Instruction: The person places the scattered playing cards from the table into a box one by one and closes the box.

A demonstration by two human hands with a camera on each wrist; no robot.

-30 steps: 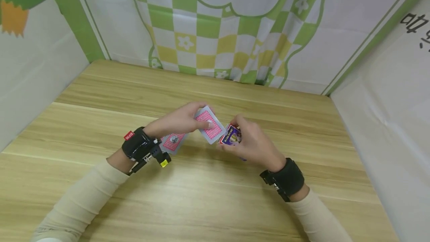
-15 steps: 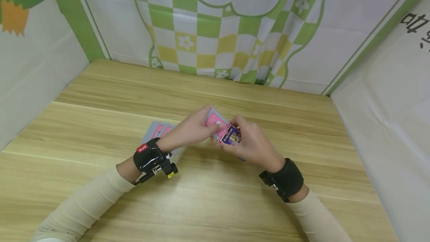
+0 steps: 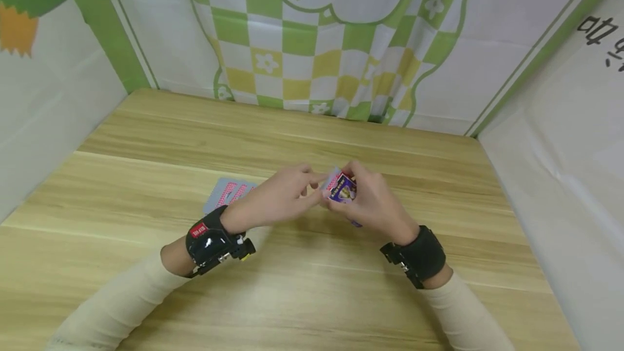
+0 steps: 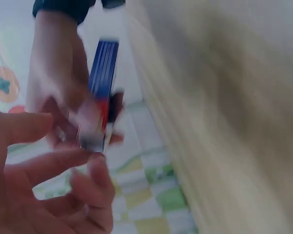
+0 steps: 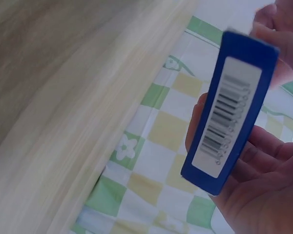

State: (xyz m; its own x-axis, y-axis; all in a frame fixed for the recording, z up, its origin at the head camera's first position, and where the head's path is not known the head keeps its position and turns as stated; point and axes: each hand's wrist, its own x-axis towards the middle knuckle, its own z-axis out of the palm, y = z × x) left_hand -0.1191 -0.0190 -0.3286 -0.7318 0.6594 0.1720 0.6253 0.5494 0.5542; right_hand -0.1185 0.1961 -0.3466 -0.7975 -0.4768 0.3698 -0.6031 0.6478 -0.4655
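Note:
My right hand (image 3: 377, 199) grips a small purple-and-blue playing card box (image 3: 347, 189) above the table. Playing cards (image 3: 333, 179) with red patterned backs stick partly out of the box's end that faces left. At that end my left hand (image 3: 280, 196) touches the cards with its fingertips. The left wrist view is blurred; there the thumb (image 4: 31, 127) stands apart from the box. A barcode covers the bottom of the box in the right wrist view, with right fingers and thumb along its sides. More red-backed cards (image 3: 224, 191) lie on the table, partly hidden behind my left wrist.
The wooden table (image 3: 312, 286) spreads beneath both arms. A green, white and yellow checked curtain (image 3: 302, 42) hangs along its back edge. White cloth walls (image 3: 551, 177) border the sides. Each wrist wears a black strap with a small camera.
The cards in my left hand have moved right and gone mostly into the box. My left fingers have loosened from round them and touch their end. The right hand keeps its grip, shifted slightly.

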